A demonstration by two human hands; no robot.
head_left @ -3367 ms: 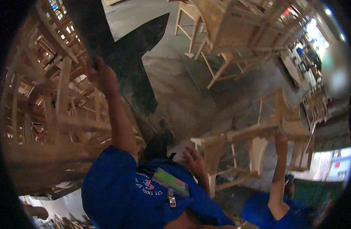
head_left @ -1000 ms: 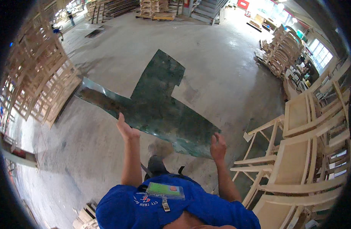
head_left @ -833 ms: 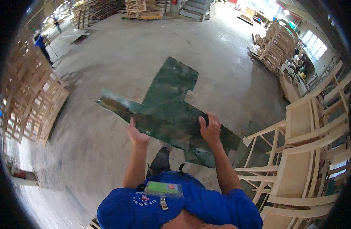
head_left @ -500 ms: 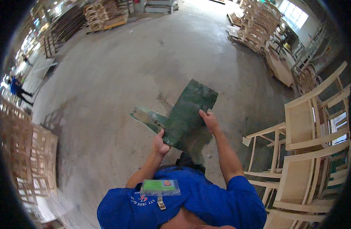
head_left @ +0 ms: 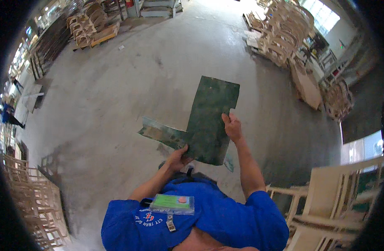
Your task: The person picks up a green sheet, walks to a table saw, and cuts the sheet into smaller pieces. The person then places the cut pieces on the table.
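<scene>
My left hand (head_left: pixel 178 159) is closed on the lower left edge of a flat, dark green rectangular sheet (head_left: pixel 213 113), thumb on top and fingers beneath. Under the same thumb lies the near end of a narrow, slightly curved green strip (head_left: pixel 160 133) with a tan, worn patch, which sticks out to the left. On the sheet's right edge, beside a small notch, my right hand (head_left: pixel 232 126) pinches it. A small pale green piece (head_left: pixel 228 162) peeks out below the lower right corner; most of it is hidden. Both hands hold the sheet in front of my waist.
Pale wooden chair frames (head_left: pixel 325 196) stand close on my right. More stacked frames (head_left: pixel 39 201) are at the left. Curved wooden parts (head_left: pixel 284 31) are piled at the far right, others (head_left: pixel 89 25) at the far left. A person in blue (head_left: pixel 9 115) is at the left rim.
The green sheet has turned more upright and its far end has swung away from me. The chair frames at right have slid lower in view. Both hands keep their hold.
</scene>
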